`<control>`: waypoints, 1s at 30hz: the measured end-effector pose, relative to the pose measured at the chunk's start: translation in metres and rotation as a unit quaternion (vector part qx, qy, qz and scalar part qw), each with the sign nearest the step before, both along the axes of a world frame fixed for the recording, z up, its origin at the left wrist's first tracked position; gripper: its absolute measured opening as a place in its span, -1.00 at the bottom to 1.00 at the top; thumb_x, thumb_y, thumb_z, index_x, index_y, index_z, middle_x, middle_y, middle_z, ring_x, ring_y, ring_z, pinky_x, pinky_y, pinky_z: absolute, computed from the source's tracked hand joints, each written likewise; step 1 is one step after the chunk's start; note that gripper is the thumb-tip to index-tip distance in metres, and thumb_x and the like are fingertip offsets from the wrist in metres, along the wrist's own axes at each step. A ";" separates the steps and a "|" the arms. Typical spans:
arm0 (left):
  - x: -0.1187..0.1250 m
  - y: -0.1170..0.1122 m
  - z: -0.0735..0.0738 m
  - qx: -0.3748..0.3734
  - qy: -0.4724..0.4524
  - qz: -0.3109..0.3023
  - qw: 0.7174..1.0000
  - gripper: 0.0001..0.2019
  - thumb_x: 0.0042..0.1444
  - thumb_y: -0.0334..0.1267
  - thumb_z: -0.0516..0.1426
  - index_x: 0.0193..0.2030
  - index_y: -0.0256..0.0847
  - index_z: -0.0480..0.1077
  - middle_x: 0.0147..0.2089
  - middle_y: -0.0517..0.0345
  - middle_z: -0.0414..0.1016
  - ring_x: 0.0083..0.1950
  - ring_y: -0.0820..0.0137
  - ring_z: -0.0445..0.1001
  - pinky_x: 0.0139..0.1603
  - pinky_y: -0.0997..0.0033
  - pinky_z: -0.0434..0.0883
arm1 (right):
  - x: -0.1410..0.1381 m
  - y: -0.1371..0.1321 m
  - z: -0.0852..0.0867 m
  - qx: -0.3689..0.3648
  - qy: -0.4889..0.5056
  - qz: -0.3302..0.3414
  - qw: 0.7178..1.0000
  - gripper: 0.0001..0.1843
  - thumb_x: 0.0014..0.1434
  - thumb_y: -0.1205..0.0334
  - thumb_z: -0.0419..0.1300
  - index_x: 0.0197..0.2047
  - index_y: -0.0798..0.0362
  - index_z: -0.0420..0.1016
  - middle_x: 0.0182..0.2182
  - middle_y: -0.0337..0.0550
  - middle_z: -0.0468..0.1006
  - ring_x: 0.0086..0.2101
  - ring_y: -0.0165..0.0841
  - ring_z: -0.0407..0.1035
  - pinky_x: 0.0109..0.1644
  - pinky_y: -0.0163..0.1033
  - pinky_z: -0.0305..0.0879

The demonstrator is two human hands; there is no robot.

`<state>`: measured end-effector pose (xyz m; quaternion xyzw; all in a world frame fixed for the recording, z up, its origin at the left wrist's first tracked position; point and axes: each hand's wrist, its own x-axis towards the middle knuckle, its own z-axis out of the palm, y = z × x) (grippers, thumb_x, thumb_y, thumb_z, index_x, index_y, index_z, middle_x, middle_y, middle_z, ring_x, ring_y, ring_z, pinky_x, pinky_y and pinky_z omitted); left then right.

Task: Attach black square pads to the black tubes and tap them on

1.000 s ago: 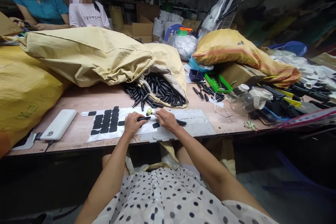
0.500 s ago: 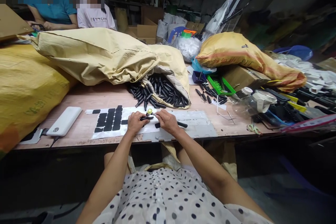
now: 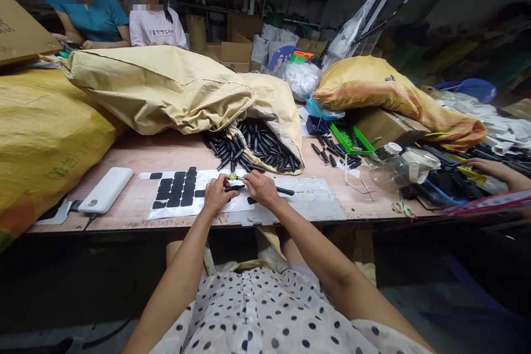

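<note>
My left hand (image 3: 216, 193) is closed on a slim black plastic piece (image 3: 234, 188) that sticks out to the right of its fingers. My right hand (image 3: 262, 188) pinches a thin metal rod (image 3: 240, 178). At the rod's left end, by my left fingertips, is a small round yellow-green part (image 3: 233, 176). A black bar (image 3: 285, 191) shows right of my right hand; whether it is held or lies beneath is hidden. Left of my hands, rows of black rounded pads (image 3: 177, 188) stick to a white sheet (image 3: 156, 213).
Beyond my hands a beige sack (image 3: 166, 86) spills black tapered parts (image 3: 253, 144). A green tray (image 3: 352, 138), clear plastic jug (image 3: 415, 166), scissors (image 3: 403, 209) and white power bank (image 3: 107, 191) lie around. Another person's hand (image 3: 498, 171) reaches in at right. Two people sit opposite.
Another person's hand has come in from the right edge over the black parts there. The view has shifted slightly. My hands keep nearly the same hold, the yellow-green part slightly closer to my left fingers.
</note>
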<state>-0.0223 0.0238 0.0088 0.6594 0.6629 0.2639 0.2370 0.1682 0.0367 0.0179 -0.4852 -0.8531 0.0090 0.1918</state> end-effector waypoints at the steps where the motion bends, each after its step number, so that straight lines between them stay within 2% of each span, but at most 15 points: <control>1: 0.000 0.000 0.000 0.000 -0.005 0.000 1.000 -0.60 -0.06 -0.22 0.39 -0.07 -0.04 0.43 -0.21 0.22 0.59 -0.05 0.17 0.49 -0.04 0.24 0.34 | 0.002 0.004 -0.001 0.009 -0.006 0.000 1.000 -0.71 0.47 0.16 0.02 0.01 -0.07 0.57 -0.21 -0.13 0.55 -0.20 -0.33 0.42 -0.21 -0.30 0.24; 5: -0.001 -0.001 0.001 -0.001 -0.014 -0.005 1.000 -0.61 -0.04 -0.22 0.38 -0.05 -0.02 0.47 -0.21 0.23 0.59 -0.05 0.18 0.49 -0.02 0.22 0.35 | 0.012 0.019 -0.010 0.025 -0.039 0.000 0.999 -0.76 0.42 0.22 0.09 -0.06 0.00 0.60 -0.24 -0.07 0.54 -0.20 -0.27 0.38 -0.16 -0.23 0.24; 10: -0.005 0.001 -0.004 0.013 0.009 -0.060 0.998 -0.88 0.09 -0.15 0.30 -0.22 -0.01 0.58 -0.16 0.17 0.61 -0.02 0.17 0.47 0.02 0.18 0.35 | 0.017 0.026 -0.023 0.027 -0.030 -0.029 0.999 -0.78 0.40 0.21 0.11 -0.10 0.01 0.60 -0.23 -0.04 0.53 -0.18 -0.22 0.34 -0.13 -0.17 0.21; 15: -0.007 -0.003 -0.008 0.065 -0.003 -0.057 0.996 -0.82 0.24 -0.14 0.15 -0.13 -0.07 0.55 -0.12 0.08 0.59 -0.04 0.17 0.46 0.02 0.14 0.38 | 0.015 0.028 -0.030 0.027 -0.003 -0.037 0.999 -0.79 0.40 0.19 0.12 -0.10 -0.01 0.59 -0.21 -0.05 0.52 -0.15 -0.21 0.32 -0.09 -0.16 0.19; 17: -0.006 -0.017 -0.005 0.090 -0.034 -0.047 0.994 -0.78 0.28 -0.14 0.07 -0.09 -0.09 0.51 -0.10 0.06 0.58 -0.04 0.17 0.47 0.03 0.14 0.40 | 0.015 0.028 -0.030 0.024 0.000 -0.038 0.999 -0.79 0.40 0.19 0.12 -0.09 0.00 0.58 -0.21 -0.06 0.52 -0.15 -0.21 0.31 -0.07 -0.16 0.19; 19: -0.003 -0.040 -0.002 0.094 -0.068 -0.061 0.991 -0.74 0.31 -0.11 0.02 -0.04 -0.09 0.47 -0.08 0.05 0.57 -0.03 0.18 0.48 0.04 0.16 0.42 | 0.014 0.028 -0.029 0.018 0.000 -0.040 0.999 -0.79 0.40 0.19 0.11 -0.08 0.01 0.58 -0.20 -0.05 0.52 -0.14 -0.20 0.32 -0.06 -0.15 0.19; 23: 0.012 -0.100 -0.002 0.012 -0.105 -0.177 0.979 -0.69 0.32 0.01 0.00 -0.03 -0.07 0.47 -0.11 0.04 0.56 -0.06 0.19 0.50 0.04 0.19 0.44 | 0.014 0.026 -0.026 -0.001 -0.008 -0.046 0.999 -0.78 0.40 0.19 0.12 -0.05 0.02 0.58 -0.18 -0.02 0.51 -0.12 -0.18 0.32 -0.05 -0.14 0.19; 26: 0.025 -0.134 -0.014 -0.075 -0.087 -0.247 0.962 -0.67 0.33 0.04 -0.02 -0.06 -0.04 0.47 -0.13 0.06 0.59 -0.09 0.21 0.53 0.04 0.21 0.44 | 0.014 0.025 -0.024 -0.009 -0.007 -0.050 0.999 -0.78 0.40 0.19 0.11 -0.04 0.02 0.57 -0.17 -0.02 0.51 -0.12 -0.18 0.31 -0.05 -0.14 0.18; 30: 0.034 -0.144 -0.041 -0.186 0.021 -0.256 0.948 -0.66 0.37 -0.03 -0.09 -0.07 -0.07 0.46 -0.08 0.01 0.63 -0.03 0.16 0.59 0.03 0.20 0.44 | 0.012 0.024 -0.023 -0.011 -0.007 -0.053 0.999 -0.78 0.40 0.19 0.11 -0.04 0.01 0.57 -0.17 -0.02 0.51 -0.11 -0.18 0.30 -0.05 -0.14 0.18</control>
